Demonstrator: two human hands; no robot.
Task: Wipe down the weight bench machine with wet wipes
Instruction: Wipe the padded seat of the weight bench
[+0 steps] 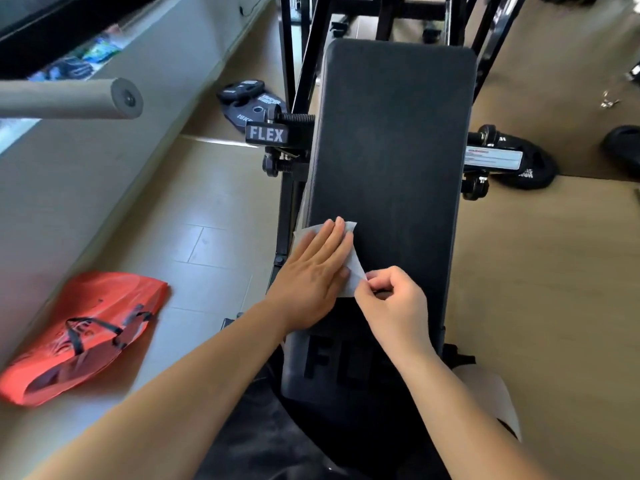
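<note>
Seen from above: white wet wipe point(354, 268) spread on the lower left part of the black back pad point(391, 133) of the weight bench machine, just above the seat pad point(304, 358) stamped with large raised letters. Left hand point(311, 275) pressed flat on the wipe, fingers point(337, 233) straight and close together, gripping nothing. Right hand point(391, 303) curled just beside it, thumb and forefinger pinching the wipe's lower right corner. Both forearms bare. On the frame left of the pad, a plate reading FLEX point(266, 135); on the right, a white warning label point(493, 157). On the pale floor point(207, 216): black weight plates point(251, 98) at upper left, a red bag point(83, 334) with black straps at lower left. Grey padded bar end point(126, 98) jutting in from the left edge.
</note>
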